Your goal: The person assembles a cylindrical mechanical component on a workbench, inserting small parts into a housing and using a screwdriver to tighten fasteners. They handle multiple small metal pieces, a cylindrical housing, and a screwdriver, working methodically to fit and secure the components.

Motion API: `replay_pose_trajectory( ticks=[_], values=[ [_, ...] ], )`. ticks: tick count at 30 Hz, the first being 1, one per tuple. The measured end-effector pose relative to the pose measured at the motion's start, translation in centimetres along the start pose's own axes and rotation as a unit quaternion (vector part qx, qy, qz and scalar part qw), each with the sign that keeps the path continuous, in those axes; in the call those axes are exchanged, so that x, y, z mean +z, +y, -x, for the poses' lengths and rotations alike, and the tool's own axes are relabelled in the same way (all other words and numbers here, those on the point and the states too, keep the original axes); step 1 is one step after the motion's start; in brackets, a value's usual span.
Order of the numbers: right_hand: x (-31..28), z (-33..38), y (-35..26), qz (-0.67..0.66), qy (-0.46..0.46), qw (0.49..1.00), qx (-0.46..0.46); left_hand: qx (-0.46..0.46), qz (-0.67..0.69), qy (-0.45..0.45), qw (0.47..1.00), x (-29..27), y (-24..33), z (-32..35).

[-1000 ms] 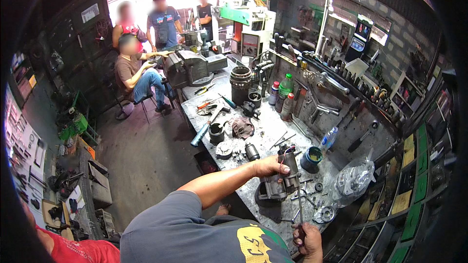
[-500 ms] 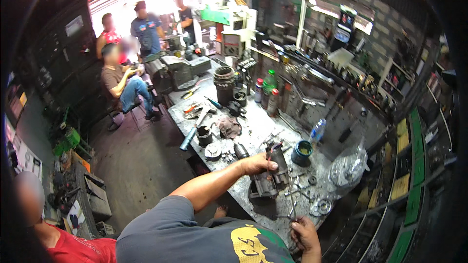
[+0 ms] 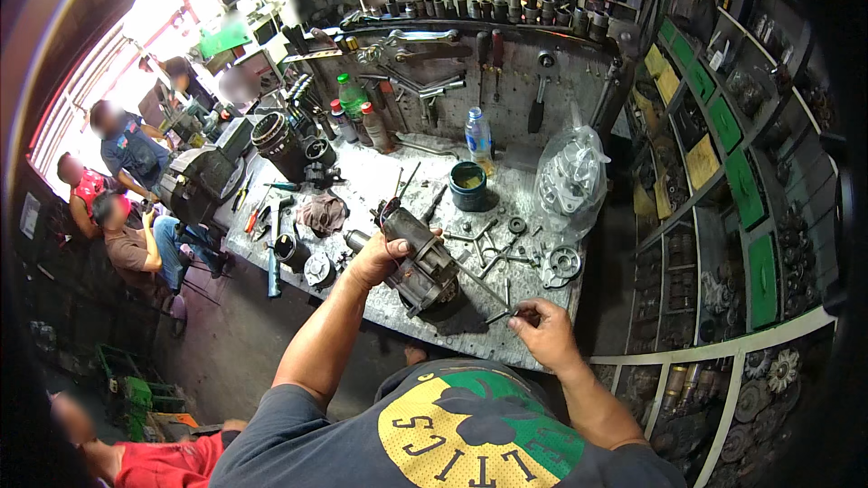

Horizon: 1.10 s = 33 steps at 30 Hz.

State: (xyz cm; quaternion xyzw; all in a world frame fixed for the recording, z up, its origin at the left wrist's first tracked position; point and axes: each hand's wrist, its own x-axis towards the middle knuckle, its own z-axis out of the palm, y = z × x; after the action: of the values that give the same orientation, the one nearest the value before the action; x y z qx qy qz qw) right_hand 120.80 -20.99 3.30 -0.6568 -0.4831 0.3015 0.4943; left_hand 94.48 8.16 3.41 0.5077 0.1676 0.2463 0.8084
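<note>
A dark metal starter motor [image 3: 425, 269], with a smaller cylinder along its side, is tilted over the near part of the workbench [image 3: 384, 303]. My left hand [image 3: 376, 260] is closed around its upper left end, the thumb across the top. In my right hand [image 3: 542, 331], the fingers pinch the crossbar of a T-handle wrench [image 3: 482, 286]. The wrench's thin shaft slants up to the motor's right side; I cannot make out exactly where its tip sits.
Right of the motor lie a bracket [image 3: 495, 246], a round metal housing [image 3: 562, 264] and small parts. Behind stand a blue-rimmed can [image 3: 467, 186], a bottle [image 3: 478, 137] and a plastic bag of parts [image 3: 571, 176]. A hammer [image 3: 274, 262] lies left. A person in red [image 3: 167, 463] is at lower left.
The view has swung, so the bench and shelves on the right show more fully. The motor is tilted more to the side. Both hands keep their holds on motor and wrench.
</note>
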Motion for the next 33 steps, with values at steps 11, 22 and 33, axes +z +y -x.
replay_pose_trajectory(
  ticks=[11,22,33],
  values=[
    [-0.4,-0.2,0.1,-0.164,-0.092,0.976,0.109,0.002,-0.011,0.017,1.000,0.7,0.4,0.2],
    [-1.4,-1.1,0.9,-0.313,-0.245,0.883,0.250,-0.007,0.013,0.005,1.000,0.4,0.3,0.2],
    [-1.9,-1.4,0.4,-0.418,-0.246,0.801,0.353,0.002,-0.019,-0.007,1.000,0.3,0.2,0.1]
  ],
)
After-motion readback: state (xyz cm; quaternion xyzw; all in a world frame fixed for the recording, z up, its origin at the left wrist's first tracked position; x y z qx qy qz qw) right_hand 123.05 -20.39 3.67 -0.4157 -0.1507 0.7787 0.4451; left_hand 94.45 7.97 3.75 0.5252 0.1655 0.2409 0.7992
